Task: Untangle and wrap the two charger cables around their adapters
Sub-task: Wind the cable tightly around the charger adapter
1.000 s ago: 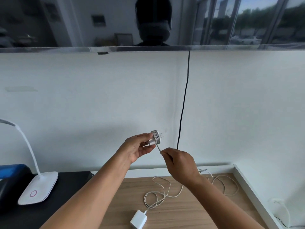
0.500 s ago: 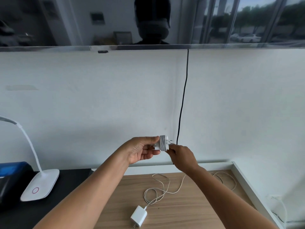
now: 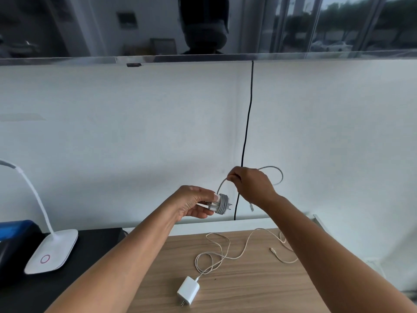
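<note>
My left hand (image 3: 194, 203) grips a white adapter (image 3: 220, 204) held in the air, with several turns of grey cable wound round it and its prongs pointing right. My right hand (image 3: 250, 185) pinches the free part of that grey cable (image 3: 274, 171) above and to the right; the cable arcs from the adapter up to the fingers, loops behind the hand, and its plug end dangles below. A second white adapter (image 3: 188, 290) lies on the wooden desk (image 3: 248, 288), its pale cable (image 3: 222, 254) spread in loose loops toward the right.
A white desk lamp (image 3: 53, 250) stands on a black surface (image 3: 90, 256) at the left, beside a blue and black object (image 3: 15, 231). A black cord (image 3: 247, 136) hangs down the white partition. The desk's right edge meets a white wall.
My right hand has risen up and to the right, pulling the cable's free end off the desk into a loop. My left hand with the adapter has dropped slightly.
</note>
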### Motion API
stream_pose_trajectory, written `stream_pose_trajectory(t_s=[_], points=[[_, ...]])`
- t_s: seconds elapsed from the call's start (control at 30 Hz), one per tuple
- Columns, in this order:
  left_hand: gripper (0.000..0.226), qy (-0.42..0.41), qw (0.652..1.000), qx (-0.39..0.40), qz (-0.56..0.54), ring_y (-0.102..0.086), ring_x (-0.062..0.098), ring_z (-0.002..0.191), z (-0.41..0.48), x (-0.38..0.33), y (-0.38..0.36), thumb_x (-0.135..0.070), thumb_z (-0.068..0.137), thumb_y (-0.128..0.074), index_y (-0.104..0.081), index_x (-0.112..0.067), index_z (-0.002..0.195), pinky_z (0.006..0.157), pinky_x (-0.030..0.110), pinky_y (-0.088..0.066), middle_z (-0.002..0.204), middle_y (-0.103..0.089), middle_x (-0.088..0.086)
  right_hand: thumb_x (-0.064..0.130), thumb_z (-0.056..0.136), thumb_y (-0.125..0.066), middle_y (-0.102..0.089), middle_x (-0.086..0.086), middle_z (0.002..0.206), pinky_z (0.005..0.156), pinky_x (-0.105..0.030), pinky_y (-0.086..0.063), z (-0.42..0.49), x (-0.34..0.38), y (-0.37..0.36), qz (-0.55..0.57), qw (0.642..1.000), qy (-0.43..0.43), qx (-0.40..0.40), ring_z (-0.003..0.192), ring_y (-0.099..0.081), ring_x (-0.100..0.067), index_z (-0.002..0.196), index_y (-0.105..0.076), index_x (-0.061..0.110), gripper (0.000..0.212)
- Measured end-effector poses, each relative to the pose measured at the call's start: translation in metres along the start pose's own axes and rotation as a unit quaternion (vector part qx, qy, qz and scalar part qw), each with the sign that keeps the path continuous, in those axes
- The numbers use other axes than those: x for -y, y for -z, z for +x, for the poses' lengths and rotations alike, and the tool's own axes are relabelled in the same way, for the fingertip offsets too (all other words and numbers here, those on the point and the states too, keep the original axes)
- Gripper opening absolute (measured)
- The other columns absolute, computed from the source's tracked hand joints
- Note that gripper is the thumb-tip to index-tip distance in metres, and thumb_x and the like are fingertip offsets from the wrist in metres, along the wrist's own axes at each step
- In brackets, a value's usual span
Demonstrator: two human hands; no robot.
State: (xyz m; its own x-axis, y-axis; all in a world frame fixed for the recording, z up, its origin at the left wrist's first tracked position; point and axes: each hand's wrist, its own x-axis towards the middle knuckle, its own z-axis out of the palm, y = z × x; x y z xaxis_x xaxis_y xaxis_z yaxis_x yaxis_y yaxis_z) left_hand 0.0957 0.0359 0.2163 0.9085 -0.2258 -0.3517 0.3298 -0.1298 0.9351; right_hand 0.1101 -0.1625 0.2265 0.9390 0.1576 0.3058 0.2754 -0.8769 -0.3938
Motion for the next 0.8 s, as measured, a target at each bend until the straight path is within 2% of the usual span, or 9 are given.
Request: stream_pose_trajectory(t_s=[0.13,0.37,0.5,0.6,0.67,0.8], points=[[0.028,-0.010,0.998,-0.047,-0.043,-0.071,0.028,0.065,0.007,0.000,-0.001,-0.014,0.076,-0.080,-0.068,-0.002,0.098,0.052,0.029,-0.057,0.082,-0.070,0.013,0.025,0.098,-0.047,-0.072,-0.001,0.093,0.073,-0.036,-0.051,-0.008,0.014,0.002,0.012,1.000,0.018,-0.004,0.084,-0.064,-0.028,0.099,-0.065,0.018,0.019],[0.024,-0.033,0.987,-0.100,-0.120,-0.069,0.029,0.063,0.014,-0.011,0.006,-0.012,0.076,-0.079,-0.067,-0.002,0.095,0.053,0.029,-0.058,0.080,-0.069,0.016,0.032,0.100,-0.045,-0.069,-0.010,0.081,0.060,-0.036,-0.045,-0.034,0.030,-0.017,0.022,0.999,0.025,-0.026,0.075,-0.061,-0.036,0.102,-0.061,0.015,0.023],[0.021,-0.026,0.984,-0.086,-0.155,-0.071,0.026,0.060,0.014,-0.013,0.009,-0.013,0.079,-0.076,-0.067,-0.001,0.094,0.051,0.027,-0.058,0.074,-0.070,0.014,0.030,0.098,-0.046,-0.068,-0.003,0.076,0.064,-0.039,-0.049,-0.046,0.026,-0.032,0.073,0.997,0.005,-0.025,0.073,-0.060,-0.032,0.101,-0.063,0.019,0.020],[0.019,-0.011,0.982,-0.064,-0.176,-0.071,0.025,0.060,0.010,-0.015,0.009,-0.015,0.080,-0.075,-0.067,-0.002,0.093,0.048,0.025,-0.057,0.071,-0.071,0.013,0.026,0.098,-0.047,-0.054,0.012,0.059,0.064,-0.034,-0.045,-0.051,0.018,-0.044,0.115,0.993,-0.022,-0.012,0.062,-0.050,-0.017,0.100,-0.065,0.025,0.018],[0.022,-0.001,0.984,-0.040,-0.174,-0.072,0.026,0.062,0.007,-0.016,0.009,-0.015,0.080,-0.076,-0.067,-0.001,0.094,0.048,0.025,-0.057,0.073,-0.072,0.015,0.027,0.098,-0.048,-0.051,0.016,0.053,0.063,-0.034,-0.044,-0.052,0.013,-0.050,0.139,0.990,-0.034,-0.013,0.056,-0.046,-0.011,0.097,-0.065,0.028,0.017],[0.025,0.012,0.986,0.001,-0.164,-0.072,0.025,0.065,0.001,-0.019,0.009,-0.016,0.079,-0.076,-0.067,-0.002,0.098,0.049,0.025,-0.057,0.082,-0.070,0.018,0.031,0.097,-0.051,-0.060,0.014,0.061,0.067,-0.032,-0.046,-0.052,0.008,-0.055,0.166,0.985,-0.050,0.013,0.061,-0.052,-0.010,0.095,-0.067,0.031,0.017]])
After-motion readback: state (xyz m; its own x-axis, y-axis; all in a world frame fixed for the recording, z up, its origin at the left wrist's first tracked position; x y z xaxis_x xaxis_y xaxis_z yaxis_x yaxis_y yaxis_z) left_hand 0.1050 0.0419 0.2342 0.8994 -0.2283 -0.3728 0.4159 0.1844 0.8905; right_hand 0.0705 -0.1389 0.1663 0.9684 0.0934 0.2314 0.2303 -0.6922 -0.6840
